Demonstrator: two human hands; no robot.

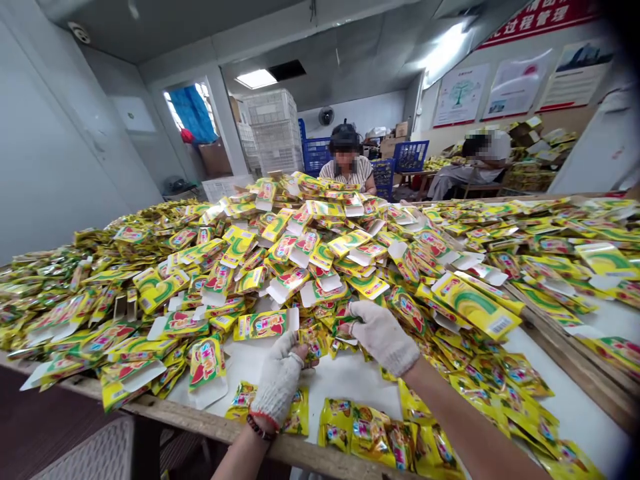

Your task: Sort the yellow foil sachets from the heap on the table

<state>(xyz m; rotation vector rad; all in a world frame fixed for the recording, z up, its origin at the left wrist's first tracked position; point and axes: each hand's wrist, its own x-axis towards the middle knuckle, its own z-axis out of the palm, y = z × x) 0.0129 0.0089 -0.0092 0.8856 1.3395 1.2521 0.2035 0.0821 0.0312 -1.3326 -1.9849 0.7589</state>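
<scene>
My left hand (280,379), in a white knitted glove with bare fingertips, is curled low over the white tabletop. Its fingers lie just under a yellow candy carton (265,325) with an open white flap, and beside a small yellow sachet (315,342). What they grip, if anything, is hidden. Gloved the same way, my right hand (384,339) reaches to the foot of the carton heap, its fingers closed around a small, shiny sachet (344,325) that they partly cover. A row of filled yellow sachets (373,430) lies along the near edge, between my forearms.
A large heap of flat yellow cartons (295,247) covers most of the table. More sachets (510,393) spread to the right, beside a wooden divider (575,360). Across the table sits a person (347,170) in a striped top; another person (480,163) bends over at the far right.
</scene>
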